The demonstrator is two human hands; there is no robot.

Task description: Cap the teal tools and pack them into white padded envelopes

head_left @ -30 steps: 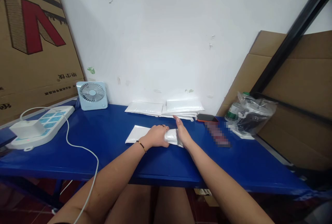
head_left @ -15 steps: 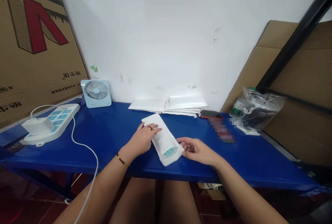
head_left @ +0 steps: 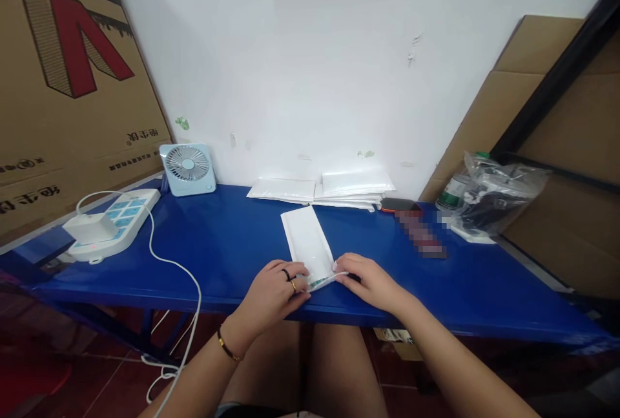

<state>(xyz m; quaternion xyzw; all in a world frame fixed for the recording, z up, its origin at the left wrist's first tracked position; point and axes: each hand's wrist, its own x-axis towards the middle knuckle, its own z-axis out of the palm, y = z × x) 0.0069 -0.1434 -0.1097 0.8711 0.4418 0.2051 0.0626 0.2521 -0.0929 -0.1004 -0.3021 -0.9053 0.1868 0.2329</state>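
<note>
A white padded envelope [head_left: 310, 237] lies on the blue table, its near end towards me. Something teal shows at its mouth, too little of it to name. My left hand [head_left: 283, 285] grips the near left corner of the envelope, thumb below and fingers on top; it wears two rings. At the near right corner, my right hand [head_left: 365, 279] pinches the envelope's flap edge between thumb and fingers. The flap is lifted and partly folded, seen almost edge-on between both hands.
Several white padded envelopes [head_left: 349, 188] are stacked against the wall. A light blue fan [head_left: 188, 169] and a white power strip [head_left: 128, 218] with a cable stand at left. On the right are a dark phone-like object [head_left: 400, 205], a can [head_left: 453, 192] and a clear plastic bag [head_left: 508, 195].
My left hand has come from the envelope's upper face down to its near left corner. The flap, flat before, is now raised between both hands. The view has shifted slightly.
</note>
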